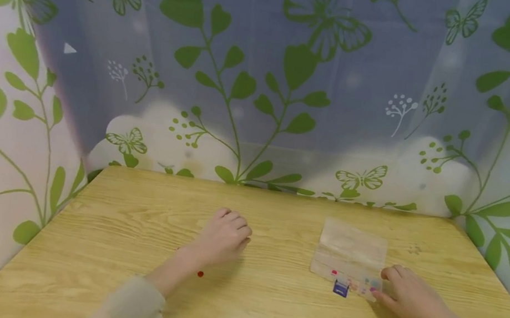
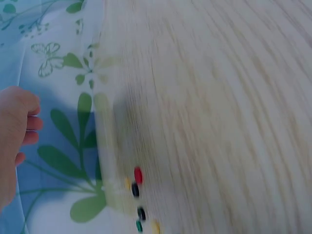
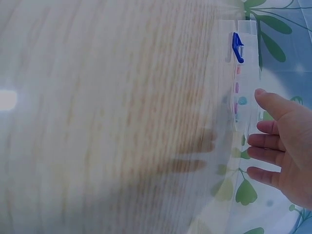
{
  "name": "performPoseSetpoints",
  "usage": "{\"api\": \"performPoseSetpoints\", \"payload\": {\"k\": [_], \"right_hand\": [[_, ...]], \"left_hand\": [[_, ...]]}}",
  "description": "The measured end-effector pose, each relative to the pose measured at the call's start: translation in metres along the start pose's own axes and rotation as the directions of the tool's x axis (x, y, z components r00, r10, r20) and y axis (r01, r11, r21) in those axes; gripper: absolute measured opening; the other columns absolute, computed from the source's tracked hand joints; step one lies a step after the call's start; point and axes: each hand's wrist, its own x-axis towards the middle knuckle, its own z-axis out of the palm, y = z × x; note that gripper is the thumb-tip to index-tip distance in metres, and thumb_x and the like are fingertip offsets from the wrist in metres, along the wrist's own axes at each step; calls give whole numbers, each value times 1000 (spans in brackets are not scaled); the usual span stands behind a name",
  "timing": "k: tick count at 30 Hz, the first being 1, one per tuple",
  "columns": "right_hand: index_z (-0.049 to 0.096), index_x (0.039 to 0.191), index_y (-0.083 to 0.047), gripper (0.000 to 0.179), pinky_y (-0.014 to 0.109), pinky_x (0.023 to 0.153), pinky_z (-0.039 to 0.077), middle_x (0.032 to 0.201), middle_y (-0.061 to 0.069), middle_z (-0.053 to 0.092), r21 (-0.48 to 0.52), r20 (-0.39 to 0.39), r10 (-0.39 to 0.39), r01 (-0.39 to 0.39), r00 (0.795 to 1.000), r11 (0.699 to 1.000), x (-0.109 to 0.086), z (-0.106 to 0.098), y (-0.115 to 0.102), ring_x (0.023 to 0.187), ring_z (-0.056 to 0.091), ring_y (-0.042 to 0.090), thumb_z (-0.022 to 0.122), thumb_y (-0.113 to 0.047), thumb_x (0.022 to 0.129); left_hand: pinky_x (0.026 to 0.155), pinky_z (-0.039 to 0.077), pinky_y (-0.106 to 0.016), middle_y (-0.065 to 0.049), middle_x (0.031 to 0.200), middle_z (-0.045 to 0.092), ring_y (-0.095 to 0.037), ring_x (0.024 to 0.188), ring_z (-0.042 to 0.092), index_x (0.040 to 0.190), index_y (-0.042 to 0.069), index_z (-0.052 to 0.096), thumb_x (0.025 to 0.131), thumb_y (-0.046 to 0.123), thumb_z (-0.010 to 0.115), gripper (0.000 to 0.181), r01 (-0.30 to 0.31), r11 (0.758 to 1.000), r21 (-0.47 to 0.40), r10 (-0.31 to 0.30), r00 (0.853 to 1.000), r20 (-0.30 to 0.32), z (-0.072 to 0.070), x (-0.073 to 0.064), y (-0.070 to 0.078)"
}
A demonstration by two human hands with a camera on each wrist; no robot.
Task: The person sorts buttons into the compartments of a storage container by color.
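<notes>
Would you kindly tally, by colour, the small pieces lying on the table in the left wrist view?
Red piece: 1
Yellow pieces: 2, one at the bottom edge of the picture
Dark, blackish pieces: 2
Green piece: 1
Total: 6 in that view

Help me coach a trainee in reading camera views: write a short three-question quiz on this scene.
1. True or false: the clear rectangular plastic box lies nearer the bare right hand than the bare left hand.
2. In the head view, which plastic part sticks out at the box's near edge, and what colour is it?
3. Fill in: in the left wrist view, a small rounded red piece lies near yellow pieces, dark pieces and a ____ piece.

Key: 1. True. 2. A blue latch. 3. Green.
</notes>
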Motion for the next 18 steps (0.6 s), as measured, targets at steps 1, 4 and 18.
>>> {"api": "performPoseSetpoints", "payload": {"k": [1,4,18], "right_hand": [[57,100,2,36,40,70,49,92,7,57,0,1,-2,2,1000,1000,0,0,0,82,58,26,68,-28,83],[57,99,2,36,39,69,49,91,7,57,-1,6,-7,7,1000,1000,1,1,0,81,57,25,69,-28,82],[58,99,2,35,39,69,49,92,7,58,14,23,-6,6,1000,1000,3,-2,-2,82,57,25,68,-28,83]], "left_hand": [[74,43,-32,1,78,64,-17,76,58,76,12,68,76,13,71,3,3,1000,2,-3,1000,-8,-1,-3,-3],[75,43,-33,0,78,63,-18,76,58,78,11,68,76,13,72,5,19,1000,-6,-19,1000,-19,-6,-9,-10],[75,43,-36,-3,78,64,-21,76,58,80,9,69,76,11,71,5,110,994,12,-110,994,20,-24,-43,-36]]}}
